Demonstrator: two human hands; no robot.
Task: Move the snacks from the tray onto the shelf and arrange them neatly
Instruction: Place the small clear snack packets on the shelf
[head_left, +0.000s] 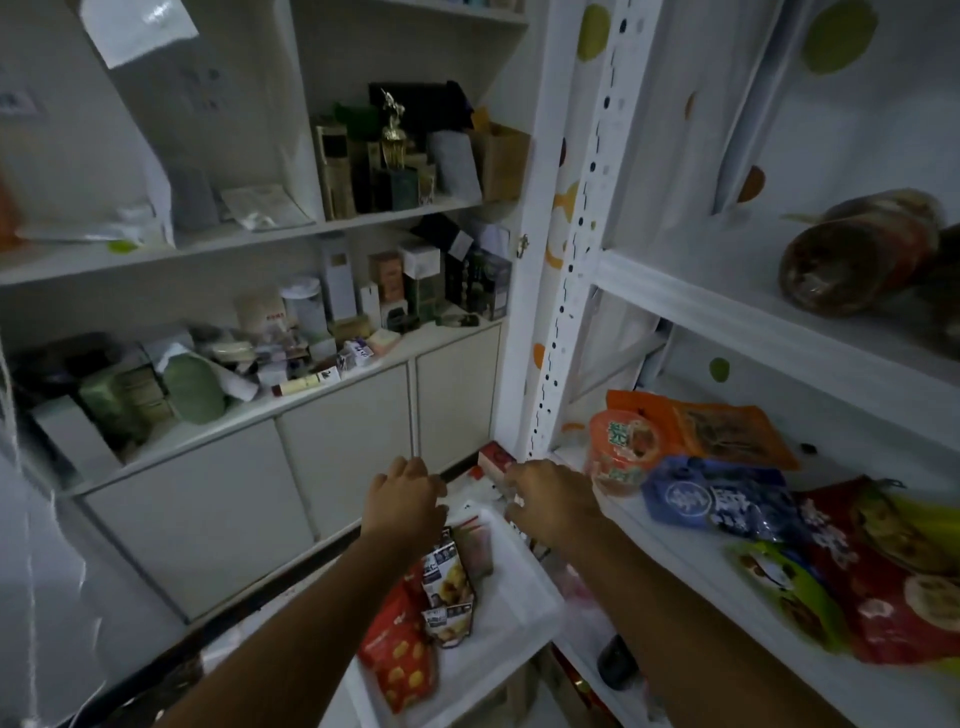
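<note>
Both hands, left hand (402, 493) and right hand (550, 496), hover loose-fingered and empty over the far end of the white tray (511, 587), probably to grab more snacks (441, 587) lying in it for the shelf (670, 525) alongside, already crowded with bags.
</note>
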